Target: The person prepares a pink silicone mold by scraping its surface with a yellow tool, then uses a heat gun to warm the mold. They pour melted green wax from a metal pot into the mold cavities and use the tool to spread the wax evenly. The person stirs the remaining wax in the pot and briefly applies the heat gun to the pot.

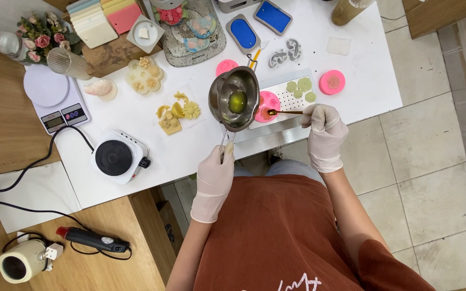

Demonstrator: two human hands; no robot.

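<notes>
Holding a small steel pouring pot (234, 98) by its long handle, the left hand (215, 175) is gloved and closed around the handle's near end, at the front edge of the white bench (152, 116). The pot sits beyond the left hand, raised over the bench and tilted, with yellow-green liquid pooled in its bottom. Its spout side lies directly over a pink round mould (268, 104).

The right hand (324, 129), also gloved, is closed on the end of a thin gold spoon (284, 112). The spoon reaches leftward from the hand, and its bowl rests at the pink mould, just beside the pot's rim. A white perforated tray (289, 99) lies under the mould and carries several pale green discs (301, 88).

A second pink mould (332, 82) lies to the right of the tray. A small electric hot plate (118, 157) stands well to the left of the left hand, with a digital scale (55, 99) further left. Yellow flower-shaped pieces (176, 114) lie between the hot plate and the pot.
</notes>
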